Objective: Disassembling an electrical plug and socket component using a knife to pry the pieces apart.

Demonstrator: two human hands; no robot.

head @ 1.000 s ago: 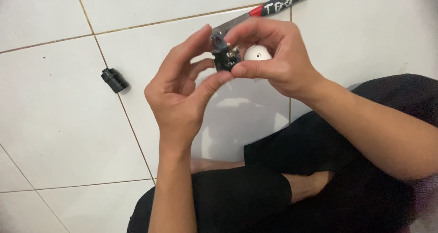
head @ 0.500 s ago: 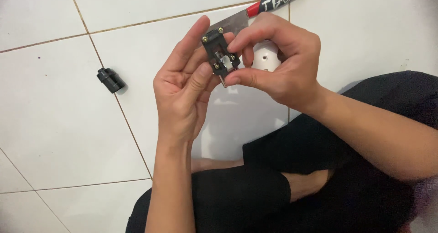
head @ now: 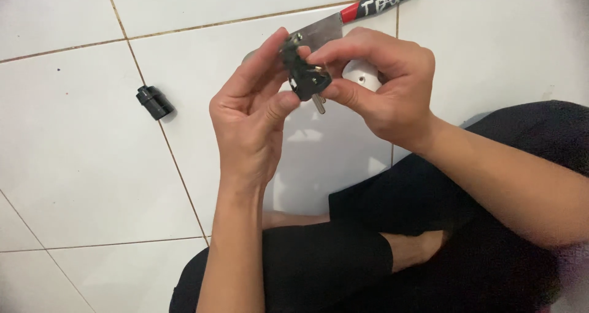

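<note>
Now I see my left hand raised over the floor, fingers curled up and thumb pressed in, grasping the small black plastic plug part with brass contacts and a metal pin from its left side. My right hand meets it from the other side, forefinger on top of the plug part and thumb beneath, so both hands pinch the same piece between them. The metal pin points down and out below the right thumb. The plug part sits tilted, its upper end near the left fingertips.

Just behind the plug part, partly hidden by the right hand, lies a small white rounded plastic piece on the floor. Farther behind the plug part, a flat grey metal blade with a red and black wrapped handle lies slanting along the tiles; whether it touches the white piece I cannot tell. Well to the left of the plug part, a short black cylindrical plastic cap lies on the white glazed floor tiles with brown grout lines. Below the plug part, my crossed legs in black trousers rest on the tiles.
</note>
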